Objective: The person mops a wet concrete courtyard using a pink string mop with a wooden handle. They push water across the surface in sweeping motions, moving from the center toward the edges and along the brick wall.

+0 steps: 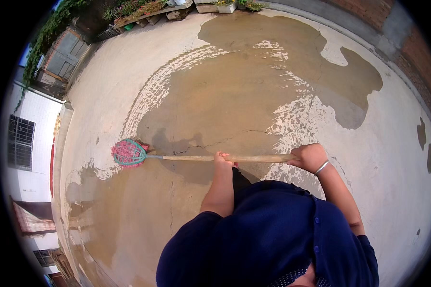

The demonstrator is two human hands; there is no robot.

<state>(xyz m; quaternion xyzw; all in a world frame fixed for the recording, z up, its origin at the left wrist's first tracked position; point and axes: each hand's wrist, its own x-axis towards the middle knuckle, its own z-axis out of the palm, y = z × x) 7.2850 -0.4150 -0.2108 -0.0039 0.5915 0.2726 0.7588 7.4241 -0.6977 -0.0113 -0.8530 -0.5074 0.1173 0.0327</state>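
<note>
A mop with a long wooden handle [261, 158] lies level across the view in front of me. Its head [129, 153], pink strands under a green plastic cage, is out to the left, over the border of wet and dry concrete. My left hand [221, 157] is wrapped round the middle of the handle. Near the handle's right end my right hand [310, 157] is closed on it, with a pale bangle [322, 168] at the wrist. Whether the strands press on the ground I cannot tell.
Wet brown patches [215, 100] spread over the pale concrete yard [105, 81], with streaky curved edges. Potted plants [225, 5] line the far side. A white building with a barred window [21, 142] stands left, a brick wall [419, 57] right.
</note>
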